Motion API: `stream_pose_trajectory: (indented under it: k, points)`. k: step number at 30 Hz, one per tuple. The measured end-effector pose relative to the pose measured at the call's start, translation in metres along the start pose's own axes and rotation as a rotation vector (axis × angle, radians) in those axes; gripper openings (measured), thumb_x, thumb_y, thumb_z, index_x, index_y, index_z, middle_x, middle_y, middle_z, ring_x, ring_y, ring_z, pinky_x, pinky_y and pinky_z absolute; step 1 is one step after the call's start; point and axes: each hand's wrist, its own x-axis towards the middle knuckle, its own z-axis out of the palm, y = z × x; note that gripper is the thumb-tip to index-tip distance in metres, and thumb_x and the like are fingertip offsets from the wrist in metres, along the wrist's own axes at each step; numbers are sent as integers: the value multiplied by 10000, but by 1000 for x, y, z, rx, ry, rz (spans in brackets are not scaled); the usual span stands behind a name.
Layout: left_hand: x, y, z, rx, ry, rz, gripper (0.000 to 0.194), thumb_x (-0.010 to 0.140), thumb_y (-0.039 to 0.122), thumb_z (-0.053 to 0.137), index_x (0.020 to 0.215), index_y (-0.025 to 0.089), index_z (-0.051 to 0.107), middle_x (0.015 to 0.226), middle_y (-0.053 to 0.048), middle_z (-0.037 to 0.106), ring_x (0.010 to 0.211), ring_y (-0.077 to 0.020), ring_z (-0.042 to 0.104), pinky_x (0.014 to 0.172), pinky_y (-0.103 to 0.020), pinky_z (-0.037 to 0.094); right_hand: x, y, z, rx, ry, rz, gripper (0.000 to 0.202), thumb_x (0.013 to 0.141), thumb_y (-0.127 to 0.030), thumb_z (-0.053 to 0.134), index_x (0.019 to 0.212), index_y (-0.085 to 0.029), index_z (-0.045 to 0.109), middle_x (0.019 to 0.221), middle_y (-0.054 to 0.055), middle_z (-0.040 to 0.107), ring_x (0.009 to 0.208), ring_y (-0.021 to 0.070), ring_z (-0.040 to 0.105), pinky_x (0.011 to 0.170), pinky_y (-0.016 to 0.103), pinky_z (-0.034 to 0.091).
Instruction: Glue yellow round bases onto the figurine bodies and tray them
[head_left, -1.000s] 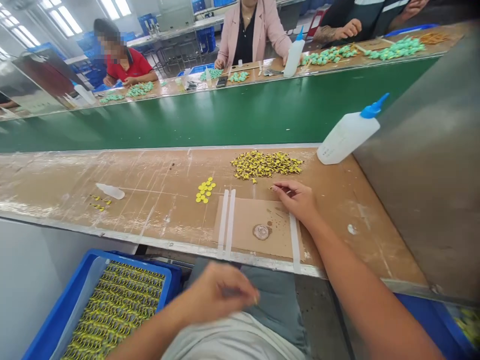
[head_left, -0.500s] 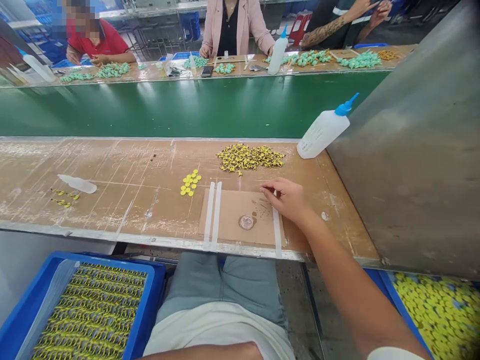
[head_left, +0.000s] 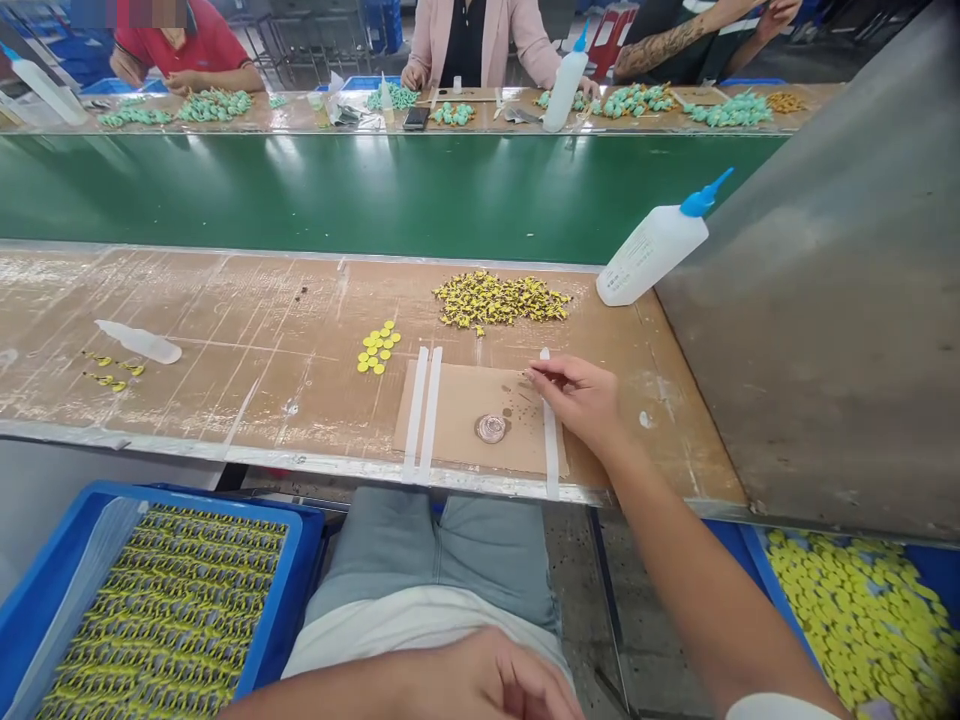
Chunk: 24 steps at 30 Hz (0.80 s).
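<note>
My right hand is closed in a pinch over the upper right part of a cardboard piece. Whatever its fingertips hold, if anything, is too small to name. Left of it, a small round clear dish or blob sits on the cardboard, near dark wet spots. My left hand is low in front of my shirt, its fingers bent and their tips cut off by the frame edge. Beyond the cardboard lies a pile of small yellow-and-black pieces. Several flat yellow discs lie to its left.
A white bottle with a blue nozzle leans by a metal panel. A clear dropper bottle and several yellow-black pieces lie left. Blue bins flank my legs. Co-workers sit across the green belt.
My left hand has come into view at the bottom. My right hand stays pinched over the cardboard, shifted slightly right. The whole view has tilted a little downward.
</note>
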Motion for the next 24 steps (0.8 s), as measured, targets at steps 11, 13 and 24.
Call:
stream_pose_trajectory:
  k: [11, 13, 24]
  points:
    - [-9, 104, -54, -89, 704, 496, 214, 702, 215, 903, 898, 206, 818, 957, -67, 761, 727, -142, 742, 694, -247, 628, -32, -44, 25, 266, 111, -191, 60, 930, -216, 749, 959, -254, 784, 864, 44, 756, 718, 210, 714, 702, 364, 620]
    - [-7, 119, -70, -19, 804, 587, 247, 720, 267, 896, 946, 215, 812, 951, -68, 778, 751, -153, 746, 718, -262, 638, -33, -41, 28, 262, 110, -193, 47, 928, -233, 752, 956, -250, 785, 859, 51, 754, 719, 218, 716, 682, 370, 622]
    - [16, 135, -106, 17, 946, 730, 282, 773, 334, 857, 1021, 215, 797, 977, -49, 782, 854, -149, 758, 820, -249, 632, -32, -43, 30, 229, 101, -232, 75, 911, -209, 739, 927, -268, 782, 829, 37, 756, 683, 219, 708, 626, 382, 622]
